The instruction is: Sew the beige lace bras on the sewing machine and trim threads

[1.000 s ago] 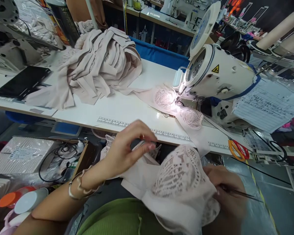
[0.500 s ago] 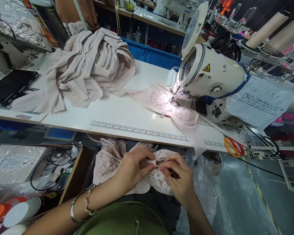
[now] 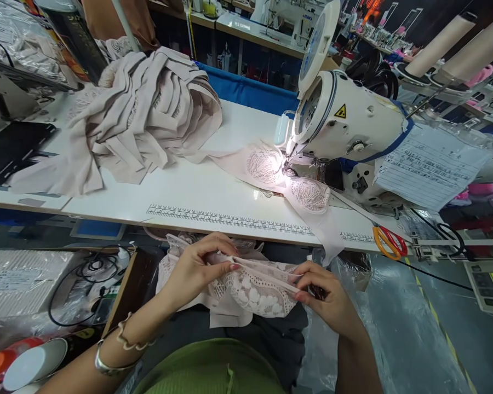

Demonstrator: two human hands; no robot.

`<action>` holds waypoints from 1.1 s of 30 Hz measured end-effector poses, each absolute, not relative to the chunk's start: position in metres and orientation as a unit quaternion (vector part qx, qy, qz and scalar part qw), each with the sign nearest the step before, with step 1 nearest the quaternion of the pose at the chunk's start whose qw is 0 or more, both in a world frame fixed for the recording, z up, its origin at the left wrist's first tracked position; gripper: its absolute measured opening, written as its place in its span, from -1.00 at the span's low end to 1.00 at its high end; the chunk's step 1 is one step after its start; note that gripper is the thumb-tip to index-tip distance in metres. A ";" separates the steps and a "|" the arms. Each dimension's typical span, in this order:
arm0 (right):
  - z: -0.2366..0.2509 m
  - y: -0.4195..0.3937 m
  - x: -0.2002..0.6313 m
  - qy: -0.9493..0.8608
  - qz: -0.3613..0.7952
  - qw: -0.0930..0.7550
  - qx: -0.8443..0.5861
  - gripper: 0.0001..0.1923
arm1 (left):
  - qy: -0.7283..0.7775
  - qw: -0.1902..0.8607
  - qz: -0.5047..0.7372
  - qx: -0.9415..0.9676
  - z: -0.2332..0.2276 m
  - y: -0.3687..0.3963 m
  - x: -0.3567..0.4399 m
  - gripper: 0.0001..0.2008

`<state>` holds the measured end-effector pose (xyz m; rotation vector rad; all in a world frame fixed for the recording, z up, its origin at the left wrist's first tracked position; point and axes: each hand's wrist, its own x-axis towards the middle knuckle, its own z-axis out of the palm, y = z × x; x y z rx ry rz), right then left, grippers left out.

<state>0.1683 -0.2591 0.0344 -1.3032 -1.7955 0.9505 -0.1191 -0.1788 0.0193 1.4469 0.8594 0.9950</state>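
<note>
While stretched between them, lace piece (image 3: 254, 284) in both hands' (image 3: 193, 268) pinched grip.

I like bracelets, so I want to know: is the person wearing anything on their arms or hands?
Yes. The left wrist has two bracelets: a plain silver bangle and a thinner, wavy pale one above it. The fingernails on the left hand are painted reddish-pink. Both forearms are bare, with no sleeves. The right hand shows no bracelet or watch.

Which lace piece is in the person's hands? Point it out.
The lace piece stretched between the left hand and right hand, below the table edge. The other lace piece lies lit under the sewing machine, untouched.
</note>
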 end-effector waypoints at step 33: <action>0.040 -0.250 0.159 -0.648 0.219 0.422 -0.595 -0.87 | 0.406 0.503 0.483 0.590 -0.004 -0.182 -0.114 -0.96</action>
